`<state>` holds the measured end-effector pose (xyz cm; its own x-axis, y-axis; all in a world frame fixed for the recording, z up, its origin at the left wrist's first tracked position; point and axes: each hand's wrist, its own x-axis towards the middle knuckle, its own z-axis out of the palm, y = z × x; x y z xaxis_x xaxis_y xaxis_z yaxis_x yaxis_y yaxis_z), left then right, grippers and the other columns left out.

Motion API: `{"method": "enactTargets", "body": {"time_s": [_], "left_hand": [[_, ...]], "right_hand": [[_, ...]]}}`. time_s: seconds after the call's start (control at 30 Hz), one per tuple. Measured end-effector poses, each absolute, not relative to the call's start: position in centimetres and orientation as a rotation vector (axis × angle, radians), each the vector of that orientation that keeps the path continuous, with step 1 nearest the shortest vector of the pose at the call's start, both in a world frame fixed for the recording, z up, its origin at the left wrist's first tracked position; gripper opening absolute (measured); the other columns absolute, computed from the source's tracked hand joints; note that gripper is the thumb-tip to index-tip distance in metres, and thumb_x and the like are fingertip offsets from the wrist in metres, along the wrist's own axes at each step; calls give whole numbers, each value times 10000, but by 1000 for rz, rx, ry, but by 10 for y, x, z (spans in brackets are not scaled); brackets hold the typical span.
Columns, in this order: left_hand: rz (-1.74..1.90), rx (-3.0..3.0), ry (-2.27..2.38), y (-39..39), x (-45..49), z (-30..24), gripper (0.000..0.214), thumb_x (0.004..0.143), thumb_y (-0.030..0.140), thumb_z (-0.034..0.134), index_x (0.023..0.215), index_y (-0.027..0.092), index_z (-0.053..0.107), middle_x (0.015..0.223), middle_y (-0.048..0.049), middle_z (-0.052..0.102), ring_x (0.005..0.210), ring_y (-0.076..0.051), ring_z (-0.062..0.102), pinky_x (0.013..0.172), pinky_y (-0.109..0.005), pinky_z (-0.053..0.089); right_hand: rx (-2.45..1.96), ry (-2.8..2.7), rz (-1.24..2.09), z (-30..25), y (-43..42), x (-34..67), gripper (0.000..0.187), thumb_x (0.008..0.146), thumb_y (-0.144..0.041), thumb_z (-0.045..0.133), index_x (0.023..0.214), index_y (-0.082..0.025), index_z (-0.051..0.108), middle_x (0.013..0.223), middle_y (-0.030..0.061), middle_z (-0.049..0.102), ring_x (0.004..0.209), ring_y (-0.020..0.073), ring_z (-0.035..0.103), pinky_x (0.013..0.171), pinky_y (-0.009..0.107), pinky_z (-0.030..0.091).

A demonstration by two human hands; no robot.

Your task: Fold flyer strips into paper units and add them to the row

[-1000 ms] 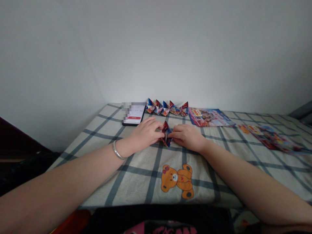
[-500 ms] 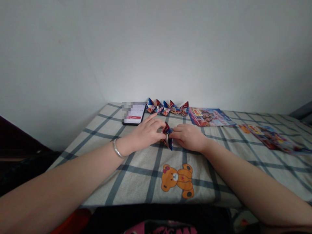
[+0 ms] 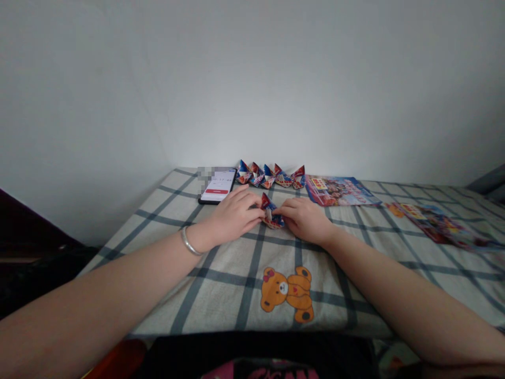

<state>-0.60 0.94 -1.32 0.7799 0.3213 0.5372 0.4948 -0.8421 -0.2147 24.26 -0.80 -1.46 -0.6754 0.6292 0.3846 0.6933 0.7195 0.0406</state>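
A small folded paper piece (image 3: 272, 218), printed in red, blue and white with pointed corners, sits between my hands over the checked cloth. My left hand (image 3: 239, 211), with a silver bangle at the wrist, pinches its left side between thumb and fingers. From the right, my right hand (image 3: 305, 218) grips the other side with its fingertips. Behind them, a row of similar folded paper shapes (image 3: 270, 176) stands near the wall. Part of the held piece is covered by my fingers.
A phone (image 3: 218, 186) with a lit screen lies left of the row. Printed leaflets (image 3: 341, 190) lie flat to its right, with more colourful printed paper (image 3: 445, 223) farther right. The checked cloth (image 3: 221, 310) carries a teddy bear print. A plain wall (image 3: 276, 79) rises behind.
The folded paper piece has turned and tilted in my fingers, so its lower point now leans right and its top edge shows more. Both hands have shifted only slightly.
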Motion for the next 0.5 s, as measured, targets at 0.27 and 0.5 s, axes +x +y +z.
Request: {"method": "enactTargets", "body": {"time_s": [0.27,0.5], "left_hand": [[-626,-2260,-757,5,-2,-8,172,899,253,607,745,198,661,798,-39,573,870,-217,526,1010,-472,412],[-509,-2181,-890,11,-7,-11,149,900,187,585,757,189,629,705,-43,596,808,-251,530,762,-432,417]], "right_hand": [[-1122,-2375,-230,-13,-11,240,365,924,-110,428,1218,-199,625,987,78,673,915,203,617,830,333,473],[-1118,-2331,-200,-12,-11,240,396,900,-150,470,1288,-177,545,993,80,672,870,202,618,821,346,499]]}}
